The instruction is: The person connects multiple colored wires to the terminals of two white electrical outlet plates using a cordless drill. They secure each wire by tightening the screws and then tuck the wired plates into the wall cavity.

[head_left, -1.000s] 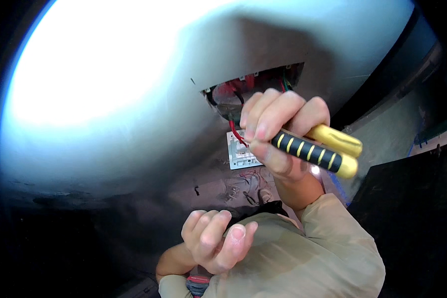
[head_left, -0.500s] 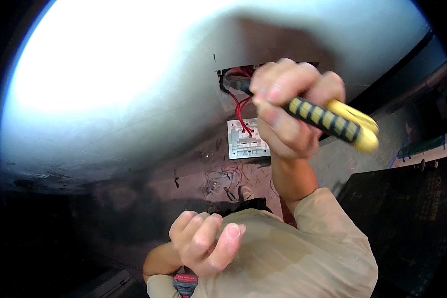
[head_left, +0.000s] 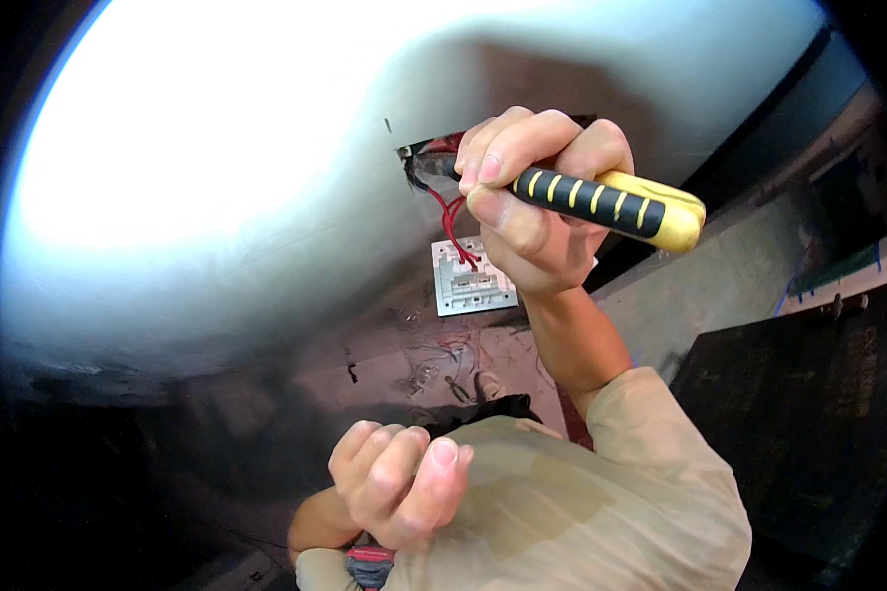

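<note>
My right hand (head_left: 547, 192) is closed around a pair of pliers with yellow-and-black handles (head_left: 601, 205), the handle ends pointing right. Their grey jaws (head_left: 432, 165) reach into the dark rectangular opening in the pale wall, where red and black wires show. Beneath it a white switch plate (head_left: 455, 294) hangs, its back facing me, on red wires (head_left: 450, 222) running down from the opening. My right hand hides part of the opening and the plate's right side. Close to my chest, my left hand (head_left: 389, 483) is curled into a loose fist; nothing sticks out of it.
The pale wall (head_left: 266, 197) fills the upper left, brightly lit. Wire scraps (head_left: 443, 355) and a pair of pliers-like tools (head_left: 457, 389) lie on the floor below. A large dark panel (head_left: 808, 414) stands at the right.
My right hand and the pliers appear further left and slightly higher, as do the wall opening and the switch plate. The left hand stays curled in nearly the same place.
</note>
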A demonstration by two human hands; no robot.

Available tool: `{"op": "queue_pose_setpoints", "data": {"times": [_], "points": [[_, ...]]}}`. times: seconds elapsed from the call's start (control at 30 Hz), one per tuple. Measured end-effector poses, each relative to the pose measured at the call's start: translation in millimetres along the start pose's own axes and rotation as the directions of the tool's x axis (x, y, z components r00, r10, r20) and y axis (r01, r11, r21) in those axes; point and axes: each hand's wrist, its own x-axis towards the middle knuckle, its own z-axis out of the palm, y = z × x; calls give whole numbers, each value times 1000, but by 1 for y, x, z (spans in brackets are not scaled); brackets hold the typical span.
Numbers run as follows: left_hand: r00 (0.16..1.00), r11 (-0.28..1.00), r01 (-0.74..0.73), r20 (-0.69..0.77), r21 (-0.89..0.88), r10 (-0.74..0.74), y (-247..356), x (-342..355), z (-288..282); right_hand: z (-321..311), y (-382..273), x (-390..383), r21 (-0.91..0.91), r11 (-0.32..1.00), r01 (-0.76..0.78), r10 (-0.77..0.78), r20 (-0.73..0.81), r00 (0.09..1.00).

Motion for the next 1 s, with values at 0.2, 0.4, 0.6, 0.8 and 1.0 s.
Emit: {"op": "queue_pose_setpoints", "data": {"times": [0.2, 0.4, 0.6, 0.8, 1.0], "points": [[968, 997, 66, 243, 25, -70, 15, 14, -11, -4, 10, -6, -19, 997, -71, 71, 12, 997], [936, 947, 279, 174, 157, -304, -15, 10, 6, -4, -60, -9, 323, 928, -184, 210, -48, 977], [837, 866, 494, 228, 80, -498, -22, 25, 32, -33, -113, -57, 272, 818, -507, 473, 184, 862], [841, 857, 479, 379, -192, -385, -1, 39, 45, -38, -138, -127, -148, 463, -874, 862, 305, 405], [723, 717, 671, 379, -188, -578, 6, 23, 59, -67, -147, -152, -326, 377, -867, 877, 427, 221]]}}
